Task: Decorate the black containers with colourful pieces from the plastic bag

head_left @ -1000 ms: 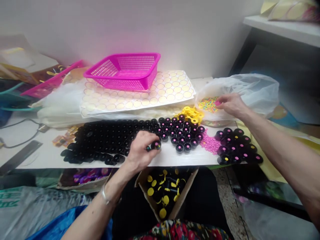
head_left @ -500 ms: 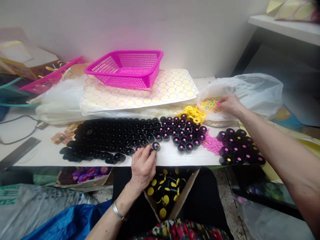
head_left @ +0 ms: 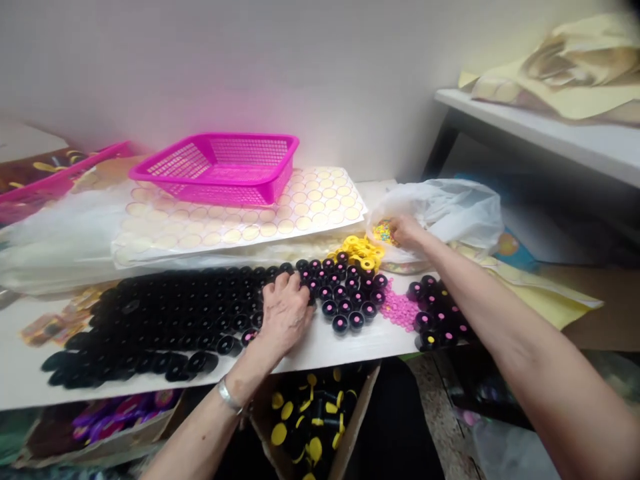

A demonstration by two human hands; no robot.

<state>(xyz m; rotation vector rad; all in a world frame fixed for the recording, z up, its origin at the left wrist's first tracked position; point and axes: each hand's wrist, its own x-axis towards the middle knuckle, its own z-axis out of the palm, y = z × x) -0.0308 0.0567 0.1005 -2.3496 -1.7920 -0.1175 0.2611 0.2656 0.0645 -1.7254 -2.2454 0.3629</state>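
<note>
Far left on the worktop (head_left: 320,345): orange packets (head_left: 55,325). Next, a dense block of black cups (head_left: 175,303), round ends up, no long axis evident. Behind it, a basket (head_left: 230,191) sits on a printed sheet (head_left: 323,212). The left hand (head_left: 286,308) is palm down over the block's right end, fingers curled; whether its grip holds a cup cannot be told. Right of it: pink-dotted cups (head_left: 345,306), with yellow rings (head_left: 367,255) behind. Mixed beads (head_left: 383,231) lie at the bag (head_left: 463,203) mouth, just left of the right hand's (head_left: 406,233) fingertips; this hand is nearer. Its grip is narrow, contents not determinable. Rings and dotted cups intervene between the hands; bag film flanks the beads. Pink beads (head_left: 399,308) and a second cup cluster (head_left: 424,319) lie nearer the worktop's front edge.
</note>
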